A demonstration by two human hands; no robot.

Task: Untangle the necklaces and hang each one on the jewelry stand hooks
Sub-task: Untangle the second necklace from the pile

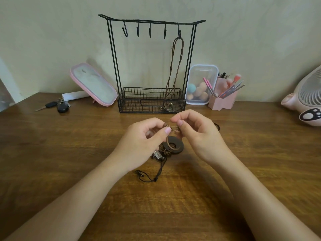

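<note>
My left hand (142, 138) and right hand (197, 132) pinch the necklace tangle (173, 129); its disc pendant (179, 146) hangs below the grip, perhaps touching the table (69, 153).

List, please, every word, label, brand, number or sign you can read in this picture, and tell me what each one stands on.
No word or number is readable here.
Pink-rimmed panel: small oval mark near its top, too blurred to read.
Pink fan: a paw-print sign, no lettering visible.
Metal tag among the tangled necklaces: too small to read.
</note>
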